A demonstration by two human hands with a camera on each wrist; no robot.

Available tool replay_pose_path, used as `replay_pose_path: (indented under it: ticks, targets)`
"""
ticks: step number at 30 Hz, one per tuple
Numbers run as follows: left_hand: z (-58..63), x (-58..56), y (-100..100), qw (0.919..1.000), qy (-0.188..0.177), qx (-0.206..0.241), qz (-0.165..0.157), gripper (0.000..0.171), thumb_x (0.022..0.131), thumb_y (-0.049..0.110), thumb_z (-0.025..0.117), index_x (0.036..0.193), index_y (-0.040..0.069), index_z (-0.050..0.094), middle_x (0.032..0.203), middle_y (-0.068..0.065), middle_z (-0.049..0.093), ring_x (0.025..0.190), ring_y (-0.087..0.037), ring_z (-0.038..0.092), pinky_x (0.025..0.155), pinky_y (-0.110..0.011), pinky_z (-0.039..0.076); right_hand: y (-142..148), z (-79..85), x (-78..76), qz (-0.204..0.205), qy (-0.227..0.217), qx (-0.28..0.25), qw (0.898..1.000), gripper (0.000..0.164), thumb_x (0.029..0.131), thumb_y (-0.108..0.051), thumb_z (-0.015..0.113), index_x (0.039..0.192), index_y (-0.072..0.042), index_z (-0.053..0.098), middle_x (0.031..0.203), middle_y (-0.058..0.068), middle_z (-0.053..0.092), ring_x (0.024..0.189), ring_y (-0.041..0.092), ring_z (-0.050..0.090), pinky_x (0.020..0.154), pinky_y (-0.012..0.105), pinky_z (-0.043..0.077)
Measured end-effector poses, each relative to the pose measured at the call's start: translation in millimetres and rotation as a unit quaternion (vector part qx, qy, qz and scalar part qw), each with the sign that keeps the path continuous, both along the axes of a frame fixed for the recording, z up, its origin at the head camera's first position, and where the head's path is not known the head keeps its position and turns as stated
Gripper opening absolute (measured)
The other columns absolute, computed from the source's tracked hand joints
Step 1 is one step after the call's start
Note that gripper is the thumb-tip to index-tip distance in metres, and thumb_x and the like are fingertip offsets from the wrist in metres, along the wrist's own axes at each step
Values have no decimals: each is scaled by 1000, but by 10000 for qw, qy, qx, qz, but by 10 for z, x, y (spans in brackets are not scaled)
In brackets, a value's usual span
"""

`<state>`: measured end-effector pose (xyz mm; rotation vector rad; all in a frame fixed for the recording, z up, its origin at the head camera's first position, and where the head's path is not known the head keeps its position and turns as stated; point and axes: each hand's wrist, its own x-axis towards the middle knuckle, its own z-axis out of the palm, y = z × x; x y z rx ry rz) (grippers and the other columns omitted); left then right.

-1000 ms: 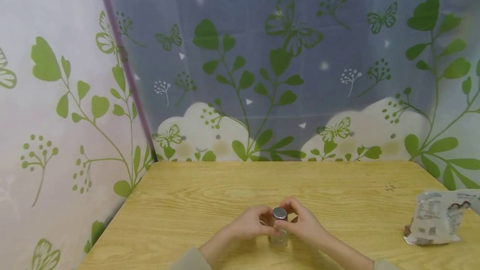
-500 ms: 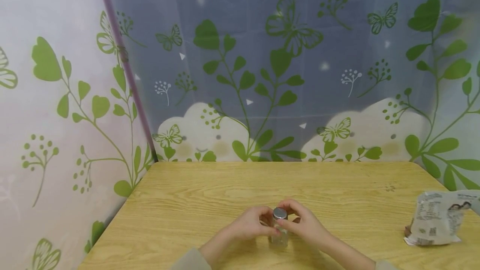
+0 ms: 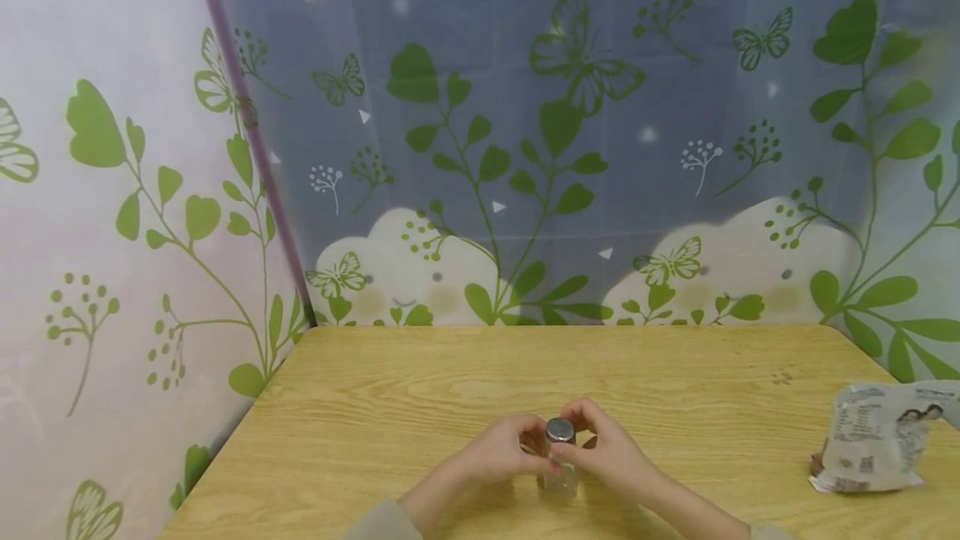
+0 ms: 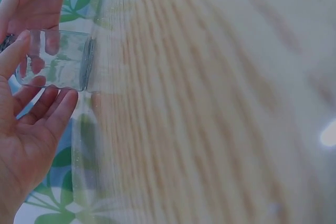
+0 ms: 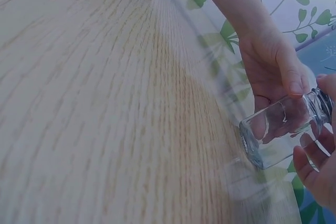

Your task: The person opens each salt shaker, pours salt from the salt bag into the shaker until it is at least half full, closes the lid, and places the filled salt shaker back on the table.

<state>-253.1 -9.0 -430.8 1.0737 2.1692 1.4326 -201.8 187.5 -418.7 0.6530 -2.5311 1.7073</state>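
A small clear glass jar with a shiny silver lid stands upright between both hands near the front of the table. My left hand holds the jar's body from the left, thumb on the near side and fingers behind. From the right, my right hand pinches around the lid, thumb in front and index finger behind. Through the glass in the left wrist view the jar shows no contents, and its base is right at the tabletop. In the right wrist view the ridged neck lies between the right fingers.
A crumpled white printed packet stands at the table's right side. The wood-grain table ends at a blue curtain with leaves and butterflies, and a pale curtain hangs along the left edge.
Both hands and the jar keep nearly the same place. Only a slight shift of the right thumb and fingers at the lid shows.
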Motion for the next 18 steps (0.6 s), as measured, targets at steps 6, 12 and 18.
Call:
replay_pose_path:
  ticks: [6, 12, 18]
  targets:
    - [0, -1, 3, 10000, -54, -4, 24, 25, 78, 15, 75, 99, 8, 63, 83, 6, 61, 80, -6, 59, 74, -23, 48, 3, 12, 0, -45, -88, -40, 9999, 32, 86, -17, 66, 108, -2, 49, 100, 8, 54, 93, 17, 49, 68, 27, 44]
    - [21, 27, -10, 9998, -106, -120, 98, 25, 78, 17, 75, 99, 10, 63, 86, 4, 61, 82, -7, 58, 75, -23, 47, 25, 4, 14, 267, 56, -93, 9996, 31, 89, -15, 62, 114, -1, 50, 105, 11, 54, 95, 17, 48, 70, 27, 46]
    - [46, 41, -16, 9996, -109, -202, 147, 27, 78, 19, 75, 101, 11, 63, 88, 3, 61, 84, -7, 57, 74, -24, 47, 26, 14, 15, 281, 112, 16, 9995, 37, 90, -16, 61, 119, 3, 48, 109, 13, 54, 95, 17, 47, 71, 26, 46]
